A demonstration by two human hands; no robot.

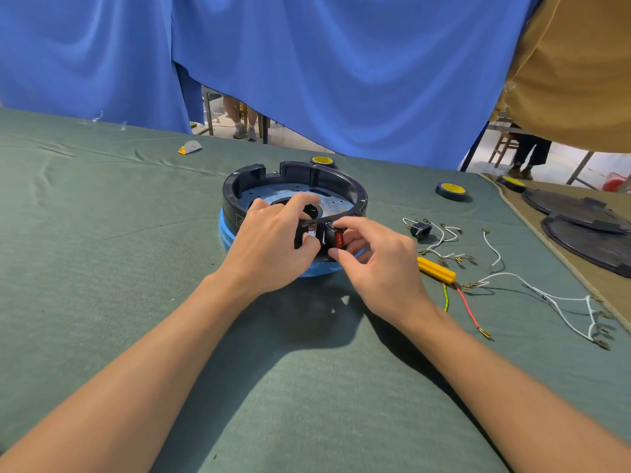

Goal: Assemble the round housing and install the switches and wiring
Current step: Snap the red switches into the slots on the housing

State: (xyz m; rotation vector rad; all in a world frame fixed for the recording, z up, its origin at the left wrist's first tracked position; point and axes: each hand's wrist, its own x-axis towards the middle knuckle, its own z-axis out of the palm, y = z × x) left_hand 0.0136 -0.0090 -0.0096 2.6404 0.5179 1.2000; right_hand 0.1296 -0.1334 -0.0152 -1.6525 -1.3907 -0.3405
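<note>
Assembly bench, mid-job: a person's left hand (273, 247) grips the near wall of the round housing (341, 186), fingers curled over the rim & thumb pressed at an opening in front. The right hand (379, 264) pinches a red switch (339, 238) betw. thumb & forefinger, right at that same wall, just right of the left thumb. Can't tell if the switch is seated in its slot. The housing, a black ring on a blue base w/ a silvery plate inside, sits mid-table on a green cloth (102, 233). On the cloth to the right lie a yellow block (436, 269) w/ red & yellow-green leads, loose white wires (546, 295) w/ brass ends, and a small black part (420, 229) near the housing. A tape roll (322, 161) lies just behind the housing, a second tape roll (452, 191) farther right. Dark round lids (580, 213) rest on a tan cloth at the right edge. A blue curtain (341, 63) hangs at the far side.
</note>
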